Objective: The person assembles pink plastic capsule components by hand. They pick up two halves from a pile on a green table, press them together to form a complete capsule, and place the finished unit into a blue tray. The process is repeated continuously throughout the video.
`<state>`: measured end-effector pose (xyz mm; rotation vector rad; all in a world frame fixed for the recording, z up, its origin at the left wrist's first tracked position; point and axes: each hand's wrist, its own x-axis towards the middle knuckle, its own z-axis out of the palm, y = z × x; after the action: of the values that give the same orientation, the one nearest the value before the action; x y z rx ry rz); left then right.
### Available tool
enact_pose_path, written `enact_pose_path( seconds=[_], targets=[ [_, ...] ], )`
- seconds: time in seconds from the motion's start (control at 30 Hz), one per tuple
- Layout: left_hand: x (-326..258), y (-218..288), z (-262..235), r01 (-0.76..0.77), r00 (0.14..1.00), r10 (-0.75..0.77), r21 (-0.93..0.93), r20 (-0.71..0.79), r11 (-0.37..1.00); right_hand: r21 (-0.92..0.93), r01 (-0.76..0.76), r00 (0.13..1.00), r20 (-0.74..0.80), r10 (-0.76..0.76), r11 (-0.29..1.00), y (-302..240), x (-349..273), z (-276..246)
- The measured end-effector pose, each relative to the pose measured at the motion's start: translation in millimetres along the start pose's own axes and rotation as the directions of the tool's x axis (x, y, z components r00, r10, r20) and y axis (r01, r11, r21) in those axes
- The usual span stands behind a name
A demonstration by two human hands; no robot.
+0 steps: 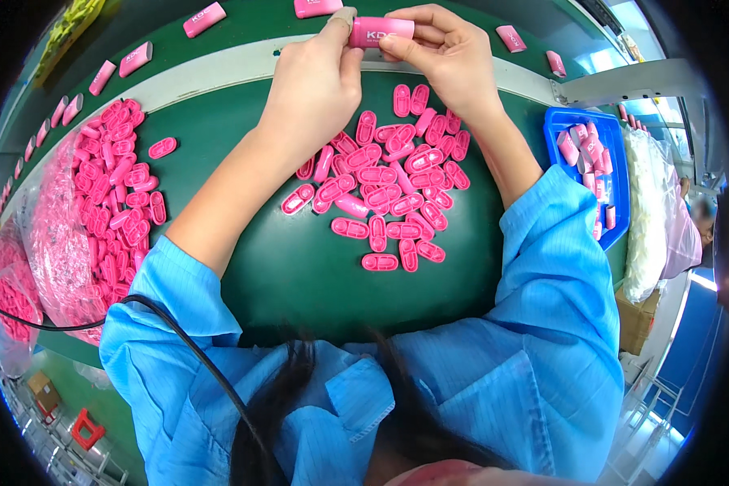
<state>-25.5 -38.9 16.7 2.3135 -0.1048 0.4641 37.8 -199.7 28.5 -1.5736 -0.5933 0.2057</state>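
A pink oval-ended casing with white print is held level between my two hands, over the rail at the far side of the table. The fingers of my left hand are closed around its left end. My right hand pinches its right end between thumb and fingers. Below the hands, many bright pink oval end caps lie loosely on the green table, most with their hollow side up. Whether a cap is fitted in the casing's ends is hidden by my fingers.
More pink caps are heaped at the left beside a clear plastic bag. Pink casings stand spaced along the green strip beyond the pale rail. A blue tray with casings sits at the right. A black cable crosses my left sleeve.
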Motion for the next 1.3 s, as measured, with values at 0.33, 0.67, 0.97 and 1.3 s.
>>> enact_pose_path(
  seconds=[0.33, 0.67, 0.97, 1.3],
  targets=[
    [4, -16, -20, -0.274, 0.940, 0.291, 0.119, -0.175, 0.955, -0.155, -0.059, 0.996, -0.079, 0.047, 0.986, 37, 54, -33],
    [-53, -8, -30, -0.146, 0.989, 0.142, 0.229, 0.031, 0.962, -0.741, 0.029, 0.899, -0.274, -0.342, 0.671, 46, 53, -90],
    [0, 2, 7, -0.226, 0.972, 0.227, -0.036, 0.052, 0.974, -0.977, -0.140, 0.970, -0.168, -0.174, 0.160, 61, 52, -168],
    [14, -17, -8, 0.308, 0.948, -0.153, -0.687, 0.278, 0.658, -0.113, -0.174, 0.979, 0.090, 0.184, 0.978, 6, 16, -36]
  ],
)
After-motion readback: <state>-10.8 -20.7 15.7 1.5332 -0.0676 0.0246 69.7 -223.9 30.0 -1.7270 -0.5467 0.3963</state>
